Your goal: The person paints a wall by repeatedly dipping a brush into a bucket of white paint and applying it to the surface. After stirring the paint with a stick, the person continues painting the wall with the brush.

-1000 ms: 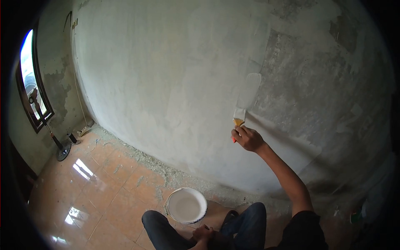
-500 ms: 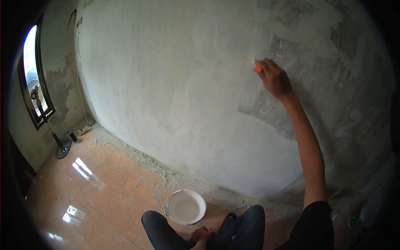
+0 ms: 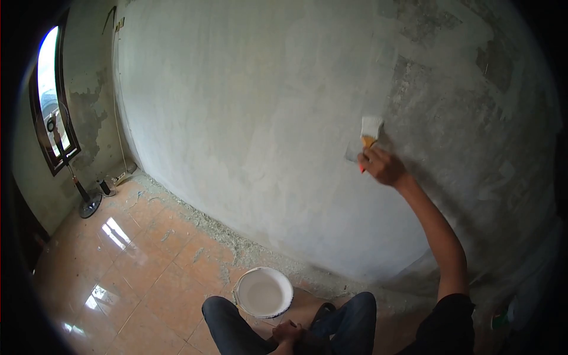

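My right hand (image 3: pixel 383 165) is closed around the handle of a paintbrush (image 3: pixel 371 131), with an orange-red handle end showing below the fingers. White, wide bristles point upward against the grey wall (image 3: pixel 248 130), beside a darker bare patch. Low in the view, my left hand (image 3: pixel 287 332) rests between my knees with its fingers curled; whether anything is in it is hidden. Just above it on the floor stands a round white bucket (image 3: pixel 264 292) with pale, whitish liquid inside.
Scraped debris (image 3: pixel 236 238) lies along the wall's foot on the orange tiled floor (image 3: pixel 160 278). At the left are a standing fan (image 3: pixel 89 204), a window (image 3: pixel 50 89) and a power strip (image 3: pixel 122 177). A green object (image 3: pixel 500 320) lies at the lower right.
My right hand has moved down the wall, and the brush has turned so its bristles show pointing up. Less of the dark patch's lower left part is visible. My left hand stays put.
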`<state>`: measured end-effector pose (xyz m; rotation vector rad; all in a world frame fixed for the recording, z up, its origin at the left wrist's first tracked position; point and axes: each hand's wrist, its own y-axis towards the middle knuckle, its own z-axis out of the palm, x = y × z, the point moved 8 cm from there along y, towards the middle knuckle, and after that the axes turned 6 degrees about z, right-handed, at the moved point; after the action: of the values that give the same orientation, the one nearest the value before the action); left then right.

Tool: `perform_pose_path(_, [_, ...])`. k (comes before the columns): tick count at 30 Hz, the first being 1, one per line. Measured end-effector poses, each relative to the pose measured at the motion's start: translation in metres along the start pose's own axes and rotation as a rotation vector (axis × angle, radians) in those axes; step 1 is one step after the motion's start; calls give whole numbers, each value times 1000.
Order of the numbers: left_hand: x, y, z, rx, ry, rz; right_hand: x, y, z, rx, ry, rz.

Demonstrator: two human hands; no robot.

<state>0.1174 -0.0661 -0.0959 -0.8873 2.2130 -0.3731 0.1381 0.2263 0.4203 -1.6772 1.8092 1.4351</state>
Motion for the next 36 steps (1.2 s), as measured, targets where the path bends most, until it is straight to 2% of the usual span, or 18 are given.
perform_pose_path(3, [-1, -1, -1, 3, -13, 6, 43, -23, 18, 64, 116, -47])
perform_pose_path(6, [0, 0, -2, -7, 7, -1, 56, -21, 19, 150, 202, 21])
perform_pose_path(8, [2, 1, -2, -13, 20, -9, 43, -14, 0, -43, 424, 202])
perform_pose_path(12, [1, 0, 0, -1, 4, 0, 34, -4, 12, 2, 400, 188])
perform_pose_path(14, [1, 2, 0, -5, 6, 3, 16, 6, 19, 19, 442, 252])
perform_pose_path(15, [2, 3, 1, -10, 14, 0, 5, 11, 20, 31, 413, 276])
perform_pose_path(18, [1, 1, -1, -3, 12, -19, -22, 30, -14, -104, 265, 318])
perform_pose_path(20, [1, -1, -1, 11, 3, -31, -28, 34, -30, -216, 211, 292])
perform_pose_path(24, [1, 0, -1, 1, 3, -18, -10, 17, -22, -251, 27, 190])
perform_pose_path(26, [0, 0, 0, 9, 5, -16, 19, 4, -3, -151, -9, 76])
perform_pose_path(30, [-1, 0, -1, 10, 7, -7, 80, -36, 44, 27, 131, -33])
perform_pose_path(33, [-1, -2, -3, 7, 20, -19, 103, -46, 54, 83, 243, -19])
perform_pose_path(35, [-1, -1, -2, 10, 21, -21, 91, -47, 54, 46, 376, 182])
perform_pose_path(36, [-1, -1, -1, -3, 15, -20, 89, -44, 54, 47, 379, 182])
